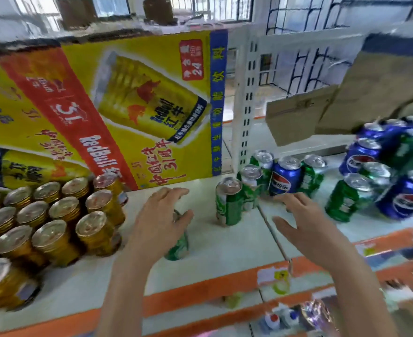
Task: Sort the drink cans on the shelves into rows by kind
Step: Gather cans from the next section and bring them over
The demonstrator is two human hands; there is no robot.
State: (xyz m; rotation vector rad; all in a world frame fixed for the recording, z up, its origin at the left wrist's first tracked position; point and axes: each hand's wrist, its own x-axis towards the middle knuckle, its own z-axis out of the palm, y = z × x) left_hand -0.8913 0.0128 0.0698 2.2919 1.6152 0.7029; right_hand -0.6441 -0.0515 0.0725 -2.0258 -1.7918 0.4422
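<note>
Overhead, white shelf (224, 249) (orange edge strip) under barred windows (224, 8).

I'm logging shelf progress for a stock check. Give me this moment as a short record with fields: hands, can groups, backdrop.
left hand: left hand grips a green can from above
right hand: right hand open, fingers spread, holding nothing, near the blue can
gold cans: gold cans grouped at shelf left
centre: green cans in a line, one blue among them
right: mixed pile of green and blue
backdrop: yellow carton
</note>
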